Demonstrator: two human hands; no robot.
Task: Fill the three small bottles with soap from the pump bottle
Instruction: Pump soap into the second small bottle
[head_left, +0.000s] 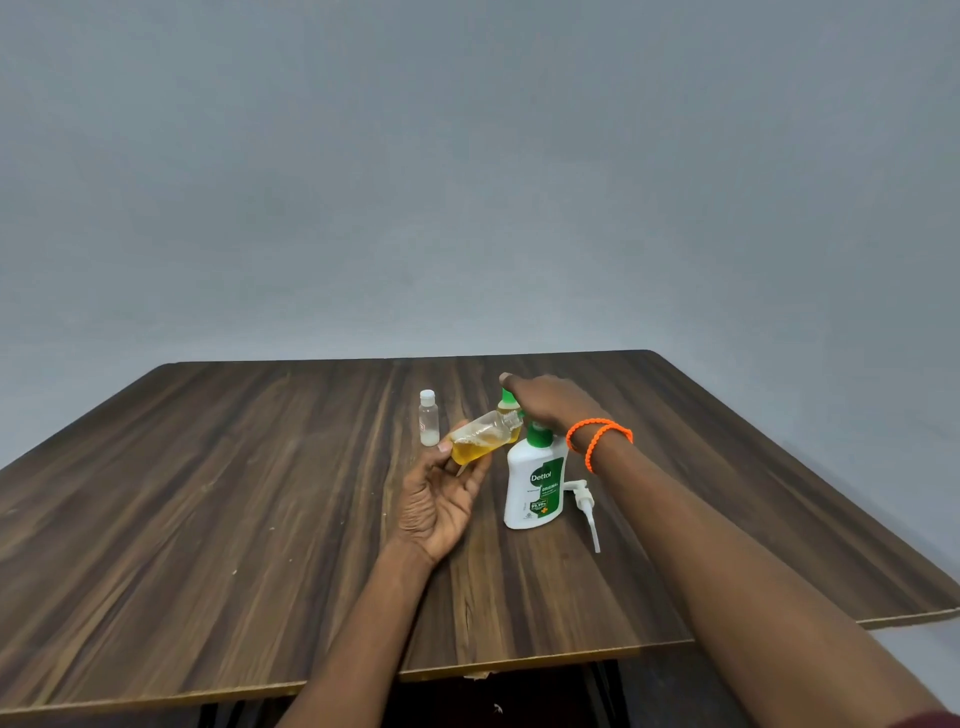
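A small clear bottle (485, 435), partly filled with amber soap and tilted with its open neck toward the right, is held in the grip of the left hand (441, 496), fingers curled round it. The right hand (550, 402) is stretched over the white pump bottle (535, 486), its fingers apparently closed on a green-capped small bottle (507, 401) behind; that grasp is partly hidden. The detached pump (586, 506) lies on the table (208, 493) just right of the pump bottle. A capped clear bottle (428, 418) stands upright further left.
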